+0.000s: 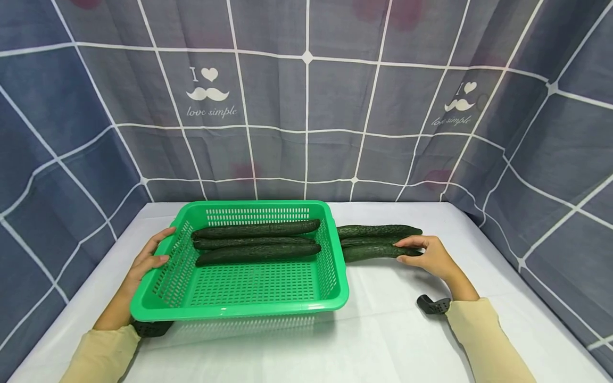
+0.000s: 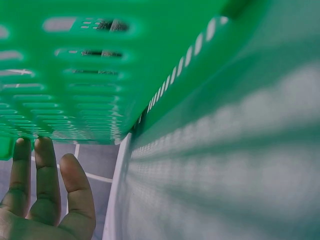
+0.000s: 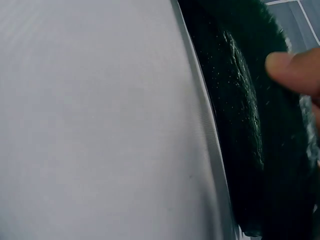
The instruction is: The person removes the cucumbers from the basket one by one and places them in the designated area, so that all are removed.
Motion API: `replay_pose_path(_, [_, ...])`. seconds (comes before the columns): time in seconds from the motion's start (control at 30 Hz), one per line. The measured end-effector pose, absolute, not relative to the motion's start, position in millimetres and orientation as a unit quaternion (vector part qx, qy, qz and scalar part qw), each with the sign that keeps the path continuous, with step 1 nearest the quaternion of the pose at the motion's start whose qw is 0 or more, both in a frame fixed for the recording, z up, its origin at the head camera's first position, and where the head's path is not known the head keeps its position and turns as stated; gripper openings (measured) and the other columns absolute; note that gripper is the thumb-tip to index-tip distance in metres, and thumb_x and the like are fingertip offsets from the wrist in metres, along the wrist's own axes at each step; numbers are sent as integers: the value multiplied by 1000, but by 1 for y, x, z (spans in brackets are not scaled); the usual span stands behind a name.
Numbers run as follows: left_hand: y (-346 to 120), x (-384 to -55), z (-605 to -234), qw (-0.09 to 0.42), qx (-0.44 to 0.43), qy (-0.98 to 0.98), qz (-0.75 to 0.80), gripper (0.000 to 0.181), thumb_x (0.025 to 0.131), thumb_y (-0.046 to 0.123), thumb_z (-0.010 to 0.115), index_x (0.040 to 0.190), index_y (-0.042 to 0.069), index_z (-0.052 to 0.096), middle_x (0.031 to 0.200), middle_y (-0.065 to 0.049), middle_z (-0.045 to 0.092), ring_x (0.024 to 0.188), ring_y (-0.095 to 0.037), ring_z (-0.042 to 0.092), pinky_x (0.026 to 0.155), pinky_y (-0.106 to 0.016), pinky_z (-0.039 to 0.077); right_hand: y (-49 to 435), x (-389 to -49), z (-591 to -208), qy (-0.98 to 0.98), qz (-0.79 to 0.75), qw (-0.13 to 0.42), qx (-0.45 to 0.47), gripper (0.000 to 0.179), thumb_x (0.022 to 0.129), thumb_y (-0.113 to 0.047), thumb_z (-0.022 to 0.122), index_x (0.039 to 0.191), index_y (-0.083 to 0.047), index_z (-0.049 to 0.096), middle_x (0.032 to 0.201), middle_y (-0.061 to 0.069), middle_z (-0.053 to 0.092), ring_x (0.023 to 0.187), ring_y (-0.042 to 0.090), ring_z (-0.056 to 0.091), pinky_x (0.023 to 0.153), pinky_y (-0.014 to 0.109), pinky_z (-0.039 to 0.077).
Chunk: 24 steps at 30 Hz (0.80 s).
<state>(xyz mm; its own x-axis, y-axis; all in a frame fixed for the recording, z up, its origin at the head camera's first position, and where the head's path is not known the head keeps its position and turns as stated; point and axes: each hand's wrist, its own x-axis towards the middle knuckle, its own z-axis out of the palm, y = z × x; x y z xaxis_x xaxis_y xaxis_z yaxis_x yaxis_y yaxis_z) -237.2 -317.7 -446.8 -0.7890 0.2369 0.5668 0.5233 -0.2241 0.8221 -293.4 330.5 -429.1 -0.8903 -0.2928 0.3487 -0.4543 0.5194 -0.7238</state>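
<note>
A green plastic basket (image 1: 239,309) with slotted walls stands left of centre, three dark green cucumbers (image 1: 258,254) lying side by side in it. At its left rim my left hand (image 1: 146,260) holds on, thumb over the edge; in the left wrist view several fingers (image 2: 46,185) reach up to the slotted wall. Beyond the basket's right side lie three more cucumbers (image 1: 373,231), their left ends hidden by the rim. My right hand (image 1: 433,259) pinches the nearest one (image 1: 366,252) by its right end. The right wrist view shows the thumb (image 3: 290,70) against its dark skin.
A white cloth (image 1: 383,330) covers the table. Grey-blue checked curtains (image 1: 273,154) hang close along the back and both sides. Black wrist-worn devices (image 1: 433,305) sit on both wrists, below pale yellow sleeves (image 1: 483,335).
</note>
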Motion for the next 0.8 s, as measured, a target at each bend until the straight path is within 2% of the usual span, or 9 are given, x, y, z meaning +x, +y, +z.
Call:
replay_pose_path(0.1, [-319,-238,-447,131,-303,-651,-684,77,97,-13,29,156,29,55,155,18,52,140,4,43,102,-17,31,330,-295,-428,-886,402,97,210,27,84,-1,91,110,-2,83,106,7,81,98,2,68,90,25,53])
replay_pose_path(0.2, [-319,-239,-448,136,-305,-651,-682,78,97,-14,29,156,28,55,156,18,50,140,4,42,102,-16,31,330,-296,-428,-901,367,101,206,29,82,-2,92,109,-7,85,109,10,81,103,5,68,93,27,52])
replay_pose_path(0.33, [-320,-239,-448,122,-299,-637,-700,76,98,-13,27,157,25,54,156,15,51,136,0,49,101,-16,39,328,-298,-429,-914,331,114,207,29,80,0,93,107,-8,85,109,10,80,103,15,69,92,31,53])
replay_pose_path(0.47, [-320,-238,-448,133,-274,-668,-679,75,98,-11,31,155,32,56,155,21,49,138,4,41,98,-19,32,326,-301,-430,-917,316,120,212,26,79,1,94,103,-6,86,106,9,76,94,18,68,83,30,54])
replay_pose_path(0.57, [-319,-238,-447,127,-272,-661,-688,75,98,-11,30,155,31,56,154,19,50,137,2,45,99,-16,34,326,-304,-431,-917,311,124,216,25,78,2,94,101,-6,86,100,5,74,88,13,65,78,27,53])
replay_pose_path(0.63, [-319,-237,-446,121,-280,-646,-700,75,98,-12,29,155,28,56,154,16,52,133,0,50,97,-15,41,326,-306,-432,-917,305,131,219,26,77,3,94,100,-7,86,96,1,73,85,10,62,77,27,52])
replay_pose_path(0.8, [-317,-237,-444,84,-308,-595,-738,75,99,-14,23,158,22,53,152,8,56,131,-5,58,99,-17,49,325,-309,-433,-918,297,147,219,27,76,0,95,99,-9,86,92,-2,74,85,10,62,78,31,52])
